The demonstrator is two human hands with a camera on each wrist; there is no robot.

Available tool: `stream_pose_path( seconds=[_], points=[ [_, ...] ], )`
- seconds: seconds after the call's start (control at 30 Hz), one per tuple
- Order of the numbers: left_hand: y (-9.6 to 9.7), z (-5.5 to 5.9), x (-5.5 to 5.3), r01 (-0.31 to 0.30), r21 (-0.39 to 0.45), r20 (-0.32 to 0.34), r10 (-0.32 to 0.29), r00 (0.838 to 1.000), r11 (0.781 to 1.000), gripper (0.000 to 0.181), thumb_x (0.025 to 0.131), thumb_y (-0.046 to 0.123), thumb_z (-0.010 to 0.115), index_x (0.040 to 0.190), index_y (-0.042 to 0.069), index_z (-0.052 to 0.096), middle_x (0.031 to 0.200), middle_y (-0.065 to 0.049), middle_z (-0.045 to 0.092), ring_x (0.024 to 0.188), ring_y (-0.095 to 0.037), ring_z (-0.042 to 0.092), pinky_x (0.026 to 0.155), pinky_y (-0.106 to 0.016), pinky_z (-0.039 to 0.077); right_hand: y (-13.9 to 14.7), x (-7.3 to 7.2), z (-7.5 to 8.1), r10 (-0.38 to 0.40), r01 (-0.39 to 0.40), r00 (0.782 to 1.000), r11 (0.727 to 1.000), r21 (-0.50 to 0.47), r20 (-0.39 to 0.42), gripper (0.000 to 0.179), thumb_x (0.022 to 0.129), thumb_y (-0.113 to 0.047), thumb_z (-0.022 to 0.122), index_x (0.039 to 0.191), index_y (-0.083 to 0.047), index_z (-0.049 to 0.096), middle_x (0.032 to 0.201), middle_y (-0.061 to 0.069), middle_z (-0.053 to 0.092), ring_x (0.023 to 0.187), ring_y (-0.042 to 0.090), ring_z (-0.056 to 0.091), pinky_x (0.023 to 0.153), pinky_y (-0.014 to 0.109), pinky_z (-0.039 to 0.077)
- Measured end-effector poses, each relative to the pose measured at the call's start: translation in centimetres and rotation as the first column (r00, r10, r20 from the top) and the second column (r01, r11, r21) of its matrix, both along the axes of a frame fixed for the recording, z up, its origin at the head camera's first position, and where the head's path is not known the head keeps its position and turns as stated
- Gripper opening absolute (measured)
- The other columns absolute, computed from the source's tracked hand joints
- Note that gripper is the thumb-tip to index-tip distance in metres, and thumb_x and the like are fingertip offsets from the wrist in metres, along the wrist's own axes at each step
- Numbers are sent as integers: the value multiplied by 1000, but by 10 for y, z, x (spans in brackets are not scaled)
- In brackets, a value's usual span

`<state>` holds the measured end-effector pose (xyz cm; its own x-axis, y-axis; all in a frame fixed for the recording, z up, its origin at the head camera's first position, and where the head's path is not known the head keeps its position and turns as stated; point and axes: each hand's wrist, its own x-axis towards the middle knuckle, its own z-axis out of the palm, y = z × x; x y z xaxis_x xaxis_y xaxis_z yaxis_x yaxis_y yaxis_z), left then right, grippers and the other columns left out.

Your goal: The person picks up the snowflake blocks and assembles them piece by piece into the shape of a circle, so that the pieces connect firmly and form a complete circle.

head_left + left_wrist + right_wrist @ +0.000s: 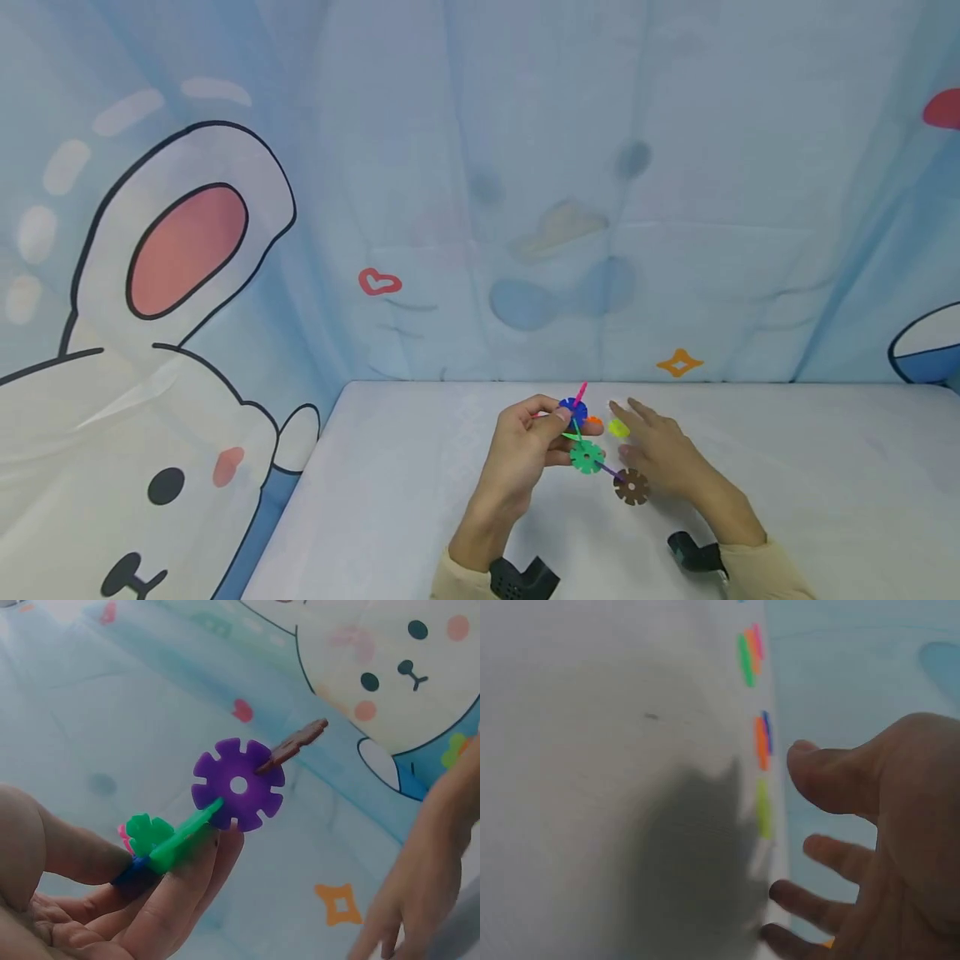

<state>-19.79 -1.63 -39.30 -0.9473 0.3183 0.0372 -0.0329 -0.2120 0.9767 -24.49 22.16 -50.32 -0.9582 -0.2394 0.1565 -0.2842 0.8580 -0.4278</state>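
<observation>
My left hand (517,454) pinches a chain of notched plastic discs between thumb and fingers. The thumb presses on a blue disc (576,405), with a pink disc (581,393) seen edge-on above it. A green disc (577,457) faces the head camera lower down. In the left wrist view a purple disc (217,795) joins the green part to a brown disc (292,746) at the free end. My right hand (667,450) holds nothing; its fingers are spread near a yellow disc (618,427) lying on the table.
Loose discs lie along the white table's (592,787) far edge: a green disc (745,660) in a group with orange and pink, then an orange disc (761,742) against a blue one. A printed blue curtain (525,167) hangs behind the table.
</observation>
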Motion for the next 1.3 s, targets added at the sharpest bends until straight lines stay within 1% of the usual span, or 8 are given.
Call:
stream_pose_path(
  seconds=[0.23,0.4,0.53,0.7,0.9,1.03,1.23,1.3],
  points=[
    [3,-1,1,12,5,-7,-12,1000,1000,18,107,9,59,104,-8,63,108,-34,76,73,-11,71,70,-21,63,-5,-4,-13,73,-74,997,996,58,30,51,95,-11,77,144,-8,65,151,26,58,137,62,48,100,77,48],
    [3,0,2,31,6,-7,-31,999,999,15,108,10,58,100,-2,62,112,-33,75,73,-10,73,69,-20,63,-6,-6,-7,15,-14,998,1000,-18,60,27,86,-4,85,113,-3,79,116,16,76,108,39,68,99,61,57],
    [3,0,2,40,11,-6,-40,999,999,14,108,11,58,99,0,61,112,-32,75,72,-10,74,69,-20,63,-3,-3,-2,-42,48,993,997,-55,106,22,84,-3,88,103,-3,77,95,5,71,87,23,64,84,47,62],
    [4,0,1,53,16,2,-53,999,998,14,108,12,58,101,0,61,112,-33,75,74,-10,76,70,-22,64,5,0,6,-101,119,978,988,-93,182,25,81,-15,92,93,-6,72,80,1,62,76,19,55,66,34,50],
    [6,-2,2,70,-19,-14,-70,997,997,17,109,14,57,102,0,61,112,-31,76,76,-10,78,73,-24,65,12,6,28,-78,103,990,968,-227,118,16,94,-22,82,90,-9,73,79,-1,68,74,16,61,60,29,47],
    [9,-4,4,71,-64,-54,-74,996,995,17,109,13,58,101,-2,61,107,-28,78,75,-16,79,74,-29,66,9,14,53,-61,87,995,896,-435,73,25,105,-29,69,111,-5,72,95,5,76,83,15,72,68,26,57],
    [14,-4,7,63,-118,-85,-73,994,991,17,109,14,59,102,-1,62,104,-24,80,74,-22,79,74,-31,67,-2,31,85,-58,0,997,686,-728,-56,29,107,-17,65,121,8,66,93,-1,75,80,10,74,77,19,62],
    [15,-4,7,57,-125,-88,-69,994,991,17,109,14,58,102,-1,61,103,-22,80,75,-23,80,74,-30,66,-6,37,92,-65,-37,992,649,-760,-104,26,106,-11,66,121,10,66,90,-5,75,77,11,73,76,18,62]
  ],
)
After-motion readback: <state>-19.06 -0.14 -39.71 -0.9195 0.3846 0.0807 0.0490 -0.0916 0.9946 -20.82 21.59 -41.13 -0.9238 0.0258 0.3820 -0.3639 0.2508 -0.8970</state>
